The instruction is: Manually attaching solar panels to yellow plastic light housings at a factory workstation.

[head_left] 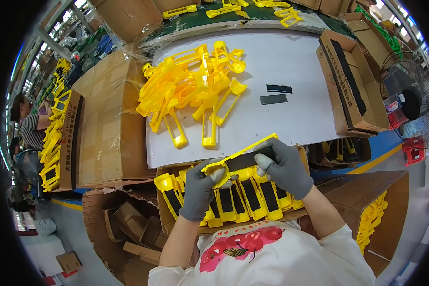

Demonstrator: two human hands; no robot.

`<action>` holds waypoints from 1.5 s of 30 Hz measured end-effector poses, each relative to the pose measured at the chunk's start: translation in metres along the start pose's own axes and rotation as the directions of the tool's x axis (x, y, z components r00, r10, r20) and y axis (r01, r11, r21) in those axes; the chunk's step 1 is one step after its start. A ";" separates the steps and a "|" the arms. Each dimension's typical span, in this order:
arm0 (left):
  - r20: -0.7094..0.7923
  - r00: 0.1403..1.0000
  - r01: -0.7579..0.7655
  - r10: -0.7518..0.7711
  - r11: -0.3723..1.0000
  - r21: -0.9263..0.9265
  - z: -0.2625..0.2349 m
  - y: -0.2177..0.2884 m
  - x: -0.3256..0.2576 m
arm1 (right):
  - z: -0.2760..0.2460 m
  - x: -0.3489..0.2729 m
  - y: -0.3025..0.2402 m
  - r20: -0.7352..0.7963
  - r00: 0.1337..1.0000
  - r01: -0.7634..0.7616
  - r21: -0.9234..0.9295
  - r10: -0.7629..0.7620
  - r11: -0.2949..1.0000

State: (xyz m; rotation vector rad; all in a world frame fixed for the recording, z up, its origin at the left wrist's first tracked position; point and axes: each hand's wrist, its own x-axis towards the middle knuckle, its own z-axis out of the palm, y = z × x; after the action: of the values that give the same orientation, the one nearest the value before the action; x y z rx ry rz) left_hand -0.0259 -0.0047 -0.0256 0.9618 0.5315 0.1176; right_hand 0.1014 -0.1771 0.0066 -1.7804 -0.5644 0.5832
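My left hand, in a grey glove with bare fingertips, is closed round one end of a yellow plastic frame. My right hand, gloved the same way, grips a flat black strip lying along the frame, its thumb on the strip near the far end. Both hands are over a carton at the table's near edge. Yellow frames with black strips fill this carton in rows. A heap of bare yellow frames lies beyond, on the white table. Two loose dark strips rest right of the heap.
A carton holding black strips stands at the table's right edge, beside a fan. Left is a large taped carton. Open cartons sit below on both sides. Yellow frames lie on a green conveyor behind. Another person is far left.
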 end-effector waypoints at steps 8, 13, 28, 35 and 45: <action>-0.005 1.000 -0.015 0.015 1.000 0.022 0.003 0.006 -0.001 | -0.013 0.000 -0.013 0.066 0.987 -0.144 -0.001 0.143 0.990; -0.004 1.000 0.007 -0.007 1.000 0.015 0.000 0.001 -0.003 | -0.009 -0.003 -0.008 0.056 0.993 -0.099 -0.030 0.101 0.995; 0.021 0.996 0.083 -0.085 0.995 0.049 0.005 -0.003 -0.008 | -0.010 0.001 -0.008 0.143 0.974 0.225 -0.578 -0.174 0.785; -0.011 0.998 0.068 -0.068 0.996 0.062 0.006 -0.009 -0.008 | -0.004 -0.006 -0.010 0.071 0.971 0.229 -0.533 -0.227 0.815; -0.051 0.998 -0.040 0.047 0.990 0.135 0.006 0.002 -0.010 | -0.004 -0.009 0.003 0.073 0.993 0.105 -0.279 -0.088 0.955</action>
State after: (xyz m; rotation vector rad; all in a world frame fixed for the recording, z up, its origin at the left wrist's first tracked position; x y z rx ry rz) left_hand -0.0316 -0.0111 -0.0178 1.1039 0.5736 0.1491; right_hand 0.0975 -0.1861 0.0054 -1.9947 -0.8040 0.5080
